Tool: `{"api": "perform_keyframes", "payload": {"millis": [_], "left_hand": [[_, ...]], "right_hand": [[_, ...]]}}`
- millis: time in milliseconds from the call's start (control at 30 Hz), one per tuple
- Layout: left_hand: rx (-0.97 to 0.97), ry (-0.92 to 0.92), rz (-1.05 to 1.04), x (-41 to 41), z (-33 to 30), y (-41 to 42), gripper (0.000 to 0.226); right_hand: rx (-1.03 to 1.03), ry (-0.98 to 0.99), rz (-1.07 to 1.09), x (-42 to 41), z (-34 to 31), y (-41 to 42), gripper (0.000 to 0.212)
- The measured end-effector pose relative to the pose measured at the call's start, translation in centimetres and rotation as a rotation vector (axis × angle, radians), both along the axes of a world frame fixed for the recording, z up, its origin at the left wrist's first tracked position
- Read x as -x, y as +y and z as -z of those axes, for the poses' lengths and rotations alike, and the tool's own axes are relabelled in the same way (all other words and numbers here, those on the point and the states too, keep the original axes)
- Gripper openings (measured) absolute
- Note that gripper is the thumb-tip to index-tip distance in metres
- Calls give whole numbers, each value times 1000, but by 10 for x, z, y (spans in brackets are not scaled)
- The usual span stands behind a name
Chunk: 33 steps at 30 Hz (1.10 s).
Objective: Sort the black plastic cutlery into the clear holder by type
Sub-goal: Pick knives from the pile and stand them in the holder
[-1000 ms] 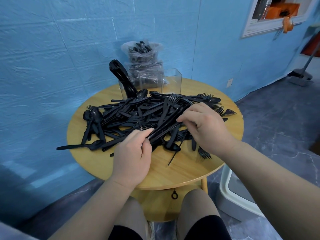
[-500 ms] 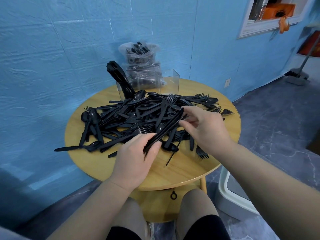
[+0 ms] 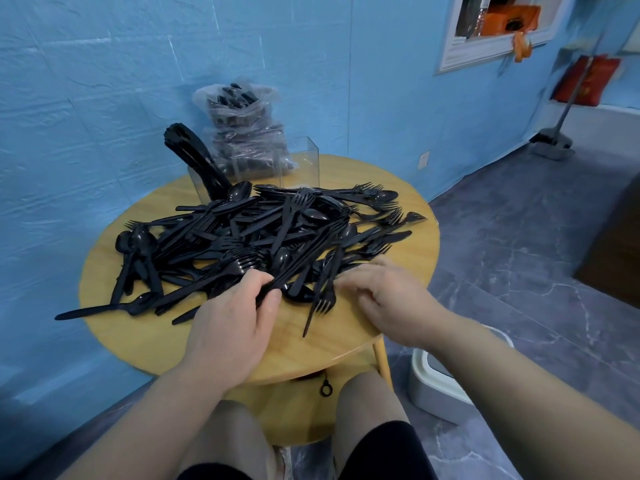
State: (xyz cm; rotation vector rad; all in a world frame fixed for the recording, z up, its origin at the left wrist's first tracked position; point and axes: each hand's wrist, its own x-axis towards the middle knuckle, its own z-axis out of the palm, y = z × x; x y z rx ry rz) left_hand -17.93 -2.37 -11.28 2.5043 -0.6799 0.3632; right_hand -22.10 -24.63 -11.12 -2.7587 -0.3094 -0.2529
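In the head view most of the work looks undone: a tangled cutlery pile [image 3: 263,237] covers the round table [image 3: 346,344], while the clear holder [image 3: 294,161] at the far edge holds one leaning bunch in its left compartment. The left hand [image 3: 232,323] grips several handles; the right hand [image 3: 388,299], blurred, curls at the pile's near edge, its grip unclear. A bag of cutlery [image 3: 242,133] stands behind the holder, and crossed pieces may snag each other.
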Motion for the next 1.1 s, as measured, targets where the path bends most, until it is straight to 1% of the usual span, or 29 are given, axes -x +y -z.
{"api": "perform_keyframes", "payload": {"millis": [100, 133, 200, 267, 300, 400, 467, 500, 567, 667, 767, 900, 1000, 1100], "left_hand": [[-13, 12, 10, 3, -3, 0, 34], [-9, 25, 9, 3, -4, 0, 41], [0, 65, 2, 3, -4, 0, 59], [-15, 102, -16, 3, -4, 0, 67], [-28, 118, -28, 3, -5, -1, 68], [-21, 176, -57, 5, -9, -4, 70], [-32, 177, -46, 7, -11, -11, 70], [-51, 171, -40, 9, -12, -16, 71], [-97, 149, -47, 13, -14, -26, 75], [-131, 97, -88, 11, -12, -32, 70], [-89, 96, -129, 3, -8, -29, 60], [-74, 98, -164, 2, -6, -28, 51], [-56, 115, -179, 0, -6, -29, 47], [-67, 99, -206, -4, -10, -30, 46]], "right_hand": [[-87, -49, 141, -2, 1, -9, 39], [-87, -71, 188, -3, 2, -14, 38], [3, -66, 231, -4, 5, -19, 38], [88, -54, 215, -3, 8, -20, 39], [90, -61, 201, -2, 9, -20, 38], [14, -124, 148, 6, 11, -22, 25], [-62, -134, 153, 8, 10, -24, 16], [-89, -123, 166, 9, 9, -26, 14], [-89, -77, 177, 6, 8, -27, 21], [-59, 8, 173, -1, 3, -29, 31], [-34, 43, 139, -6, -4, -27, 27], [65, -22, 72, -2, -3, -27, 26], [91, -94, 81, 2, 0, -33, 27], [125, -124, 98, 5, 0, -36, 24]]}}
